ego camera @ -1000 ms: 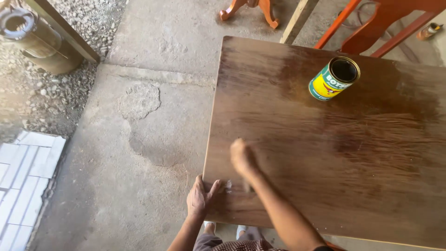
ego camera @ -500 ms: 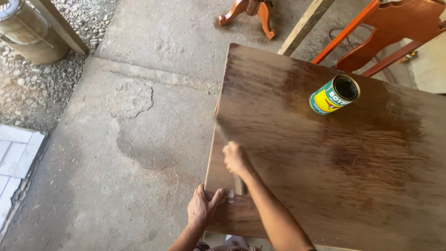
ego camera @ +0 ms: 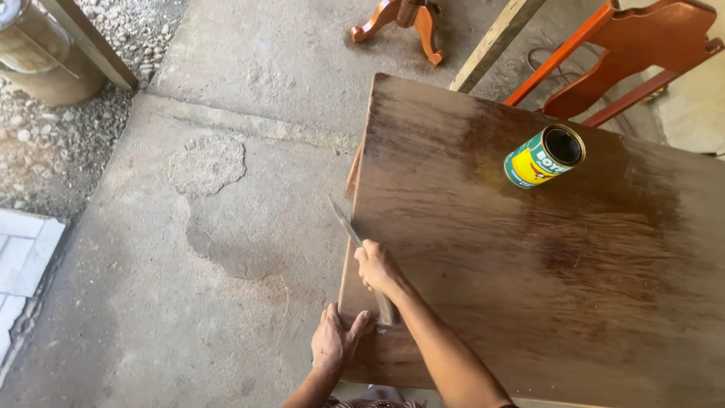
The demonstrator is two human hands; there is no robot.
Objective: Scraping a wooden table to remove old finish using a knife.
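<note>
A large brown wooden board (ego camera: 544, 257), glossy and streaked with dark stain, fills the right half of the head view. My right hand (ego camera: 375, 266) is closed around a long thin grey tool (ego camera: 343, 221), probably a brush. One end of it juts past the board's left edge; the other end lies on the wood near my left thumb. My left hand (ego camera: 338, 340) grips the board's near left corner, thumb on top. An open green and yellow can (ego camera: 540, 157) stands on the board's far part, well away from both hands.
Bare concrete floor (ego camera: 226, 227) lies left of the board, with gravel and a metal cylinder (ego camera: 38, 53) at the top left. White tiles (ego camera: 23, 249) sit at the left edge. Orange wooden chair parts (ego camera: 627, 45), a pedestal leg (ego camera: 400, 19) and a plank (ego camera: 495, 41) stand beyond the board.
My right hand slid from on the board toward its left edge, and the tool now pokes out past that edge. The left hand stayed on the corner. The camera shifted slightly.
</note>
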